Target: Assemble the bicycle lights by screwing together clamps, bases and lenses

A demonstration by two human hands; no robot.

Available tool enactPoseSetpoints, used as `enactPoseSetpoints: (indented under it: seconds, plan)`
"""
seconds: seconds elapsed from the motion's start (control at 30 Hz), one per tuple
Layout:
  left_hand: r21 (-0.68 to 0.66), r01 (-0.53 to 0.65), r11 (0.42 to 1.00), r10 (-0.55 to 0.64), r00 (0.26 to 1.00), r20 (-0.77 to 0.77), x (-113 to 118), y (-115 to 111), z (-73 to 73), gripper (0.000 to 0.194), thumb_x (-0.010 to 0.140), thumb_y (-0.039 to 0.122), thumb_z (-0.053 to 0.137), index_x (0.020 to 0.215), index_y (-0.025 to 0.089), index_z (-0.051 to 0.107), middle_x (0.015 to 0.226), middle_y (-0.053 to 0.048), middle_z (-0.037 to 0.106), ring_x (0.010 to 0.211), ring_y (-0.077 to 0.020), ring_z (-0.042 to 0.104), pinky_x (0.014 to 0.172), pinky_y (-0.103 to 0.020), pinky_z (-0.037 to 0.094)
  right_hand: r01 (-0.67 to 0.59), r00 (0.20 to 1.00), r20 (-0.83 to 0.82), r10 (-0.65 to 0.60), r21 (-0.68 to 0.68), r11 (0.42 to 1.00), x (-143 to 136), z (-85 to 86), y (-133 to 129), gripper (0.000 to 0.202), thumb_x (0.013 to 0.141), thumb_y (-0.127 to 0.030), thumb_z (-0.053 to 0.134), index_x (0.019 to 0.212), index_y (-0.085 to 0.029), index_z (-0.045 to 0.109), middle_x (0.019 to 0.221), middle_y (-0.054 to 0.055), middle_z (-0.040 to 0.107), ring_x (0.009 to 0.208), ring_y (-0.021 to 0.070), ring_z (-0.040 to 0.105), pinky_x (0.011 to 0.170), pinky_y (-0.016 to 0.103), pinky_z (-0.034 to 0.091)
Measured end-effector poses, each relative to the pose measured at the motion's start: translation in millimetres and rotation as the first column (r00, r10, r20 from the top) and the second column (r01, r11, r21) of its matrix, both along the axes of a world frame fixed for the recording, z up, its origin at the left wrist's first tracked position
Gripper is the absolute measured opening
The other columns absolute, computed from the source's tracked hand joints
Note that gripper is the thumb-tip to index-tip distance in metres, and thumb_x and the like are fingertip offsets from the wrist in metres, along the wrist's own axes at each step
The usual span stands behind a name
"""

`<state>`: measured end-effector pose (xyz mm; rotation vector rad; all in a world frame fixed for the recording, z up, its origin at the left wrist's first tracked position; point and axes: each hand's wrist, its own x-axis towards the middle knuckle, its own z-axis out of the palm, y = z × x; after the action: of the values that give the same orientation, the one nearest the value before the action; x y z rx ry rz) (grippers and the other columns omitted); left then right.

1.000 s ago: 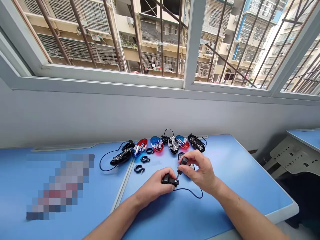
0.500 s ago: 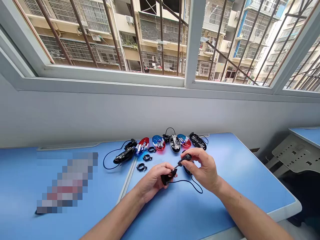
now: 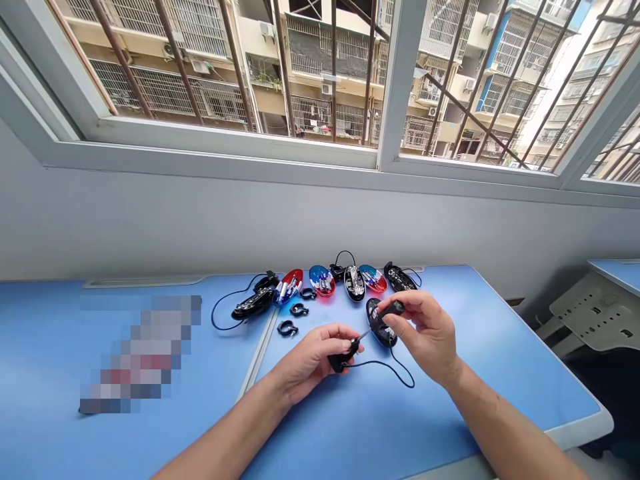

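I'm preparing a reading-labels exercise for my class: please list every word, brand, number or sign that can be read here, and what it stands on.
No text can be read.
Pixelated item on the desk: masked into blocks, nothing legible.
Red-and-blue oval shell and those like it: any marking too small to read.
Screwdriver and black part: no lettering discernible.
Buildings outside: no sign legible.

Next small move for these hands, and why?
Probably a slight twist of the screwdriver with the right hand, if its tip is seated, which is too small to tell. The right fingers already hold the handle, the shaft points down at the black part, and the left hand has that part in its grip.
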<state>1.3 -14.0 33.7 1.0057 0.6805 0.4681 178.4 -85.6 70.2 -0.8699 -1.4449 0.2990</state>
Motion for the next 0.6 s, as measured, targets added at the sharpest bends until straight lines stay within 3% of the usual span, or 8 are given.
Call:
enactPoseSetpoints:
  seconds: [0.33,0.6]
  plan:
    - [0.297,0.051,0.954,-0.028,0.996,-0.082,1.0,-9.9,6.3,0.021,0.066,0.026,0.064,0.084,0.017,0.06,0.077,0.001,0.056,0.071,-0.0154,0.047,0.063,-0.025,0.036,-0.001,0.996,0.084,0.001,-0.001,1.0,-2.8,-1.9,0.0,0.011,0.084,-0.02,0.062,0.094,-0.021,0.059,0.085,0.003,0.067,0.071,0.0131,0.067,0.063,0.025,0.061]
    - [0.411,0.069,0.909,-0.018,0.992,-0.128,1.5,-9.7,0.7,0.02,0.065,0.022,0.056,0.084,0.018,0.056,0.078,0.003,0.049,0.077,-0.0168,0.043,0.068,-0.026,0.034,0.003,0.97,0.242,-0.013,0.043,0.999,-5.4,-2.9,-1.7,0.015,0.085,-0.018,0.061,0.099,-0.022,0.058,0.087,0.004,0.069,0.067,0.0126,0.065,0.062,0.026,0.059]
